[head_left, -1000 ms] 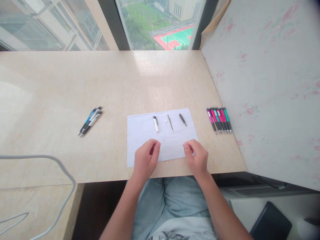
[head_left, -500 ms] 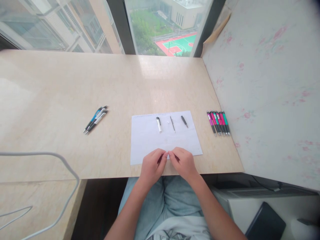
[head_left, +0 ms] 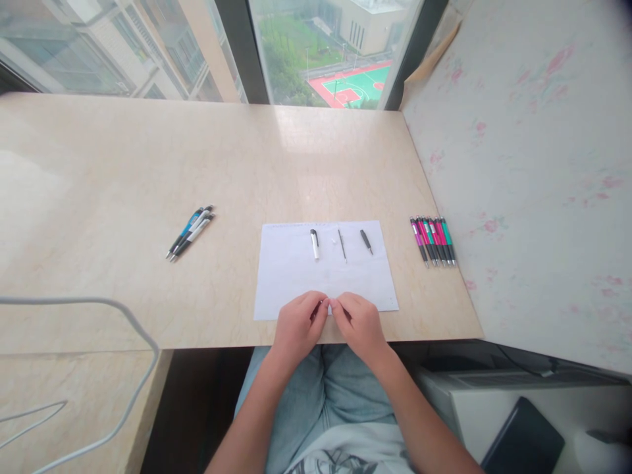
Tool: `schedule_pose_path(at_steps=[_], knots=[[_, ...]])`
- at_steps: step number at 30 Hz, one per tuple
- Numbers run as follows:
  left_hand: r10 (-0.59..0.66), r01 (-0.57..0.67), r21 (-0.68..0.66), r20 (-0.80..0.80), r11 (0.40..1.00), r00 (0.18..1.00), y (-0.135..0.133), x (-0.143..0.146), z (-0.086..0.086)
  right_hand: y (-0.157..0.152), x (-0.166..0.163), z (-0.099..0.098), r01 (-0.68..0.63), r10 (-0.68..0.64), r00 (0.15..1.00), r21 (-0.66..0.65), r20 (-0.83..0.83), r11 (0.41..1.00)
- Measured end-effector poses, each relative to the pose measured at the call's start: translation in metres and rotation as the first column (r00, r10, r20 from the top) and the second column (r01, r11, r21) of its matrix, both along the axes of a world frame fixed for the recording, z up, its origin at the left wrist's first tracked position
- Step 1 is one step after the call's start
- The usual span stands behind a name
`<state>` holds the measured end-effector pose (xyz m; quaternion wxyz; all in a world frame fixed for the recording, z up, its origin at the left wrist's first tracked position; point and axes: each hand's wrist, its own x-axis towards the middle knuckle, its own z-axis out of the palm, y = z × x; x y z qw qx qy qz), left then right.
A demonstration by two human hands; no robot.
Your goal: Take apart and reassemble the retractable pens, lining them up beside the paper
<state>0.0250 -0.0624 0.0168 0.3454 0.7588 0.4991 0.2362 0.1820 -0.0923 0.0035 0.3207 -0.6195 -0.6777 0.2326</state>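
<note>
My left hand (head_left: 300,324) and my right hand (head_left: 359,322) rest over the front edge of a white sheet of paper (head_left: 284,276). Thumb and fingers are pinched together on each, and the fingertips of the two hands nearly meet. Anything between them is hidden or too small to make out. Farther up on the sheet lie pen parts: a white pen barrel with a black clip (head_left: 315,245), a thin pen refill (head_left: 342,246) and a black grip section with a pointed tip (head_left: 366,241). A tiny clear piece (head_left: 333,241) sits between barrel and refill.
Several pens (head_left: 190,233) lie bunched to the left on the beige desk (head_left: 118,263). Colourful pens (head_left: 433,241) stand in a row near the flowered wall (head_left: 523,197) on the right. A grey cable (head_left: 133,322) loops at the left front. Windows border the back.
The paper has turned slightly clockwise, carrying the pen parts with it. Both hands keep their pinch at nearly the same spot, and the view has shifted a little.
</note>
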Motion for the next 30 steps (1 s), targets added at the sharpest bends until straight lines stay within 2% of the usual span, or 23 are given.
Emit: schedule_pose_path(at_steps=[18,23,26,28,30], knots=[[-0.009,0.010,0.051,-0.034,0.999,0.999,-0.003,-0.002,-0.007,-0.001,0.000,-0.006,-0.033,0.033,0.999,0.035,-0.013,0.999],[0.000,0.001,0.037,-0.026,0.999,1.000,-0.003,-0.001,-0.001,-0.002,0.001,0.000,-0.031,0.033,0.997,0.017,-0.068,0.999],[-0.009,0.009,0.022,-0.021,1.000,1.000,0.003,-0.001,0.005,-0.003,0.004,0.007,0.010,-0.010,0.993,0.001,-0.119,1.000],[-0.001,0.003,0.033,-0.061,0.999,0.998,0.013,-0.001,0.010,-0.002,0.008,0.011,0.048,-0.048,0.993,-0.004,-0.111,0.999],[0.072,-0.058,0.087,-0.176,0.995,0.982,0.027,0.001,0.015,0.003,0.013,0.014,0.088,-0.087,0.994,0.011,-0.069,0.996]])
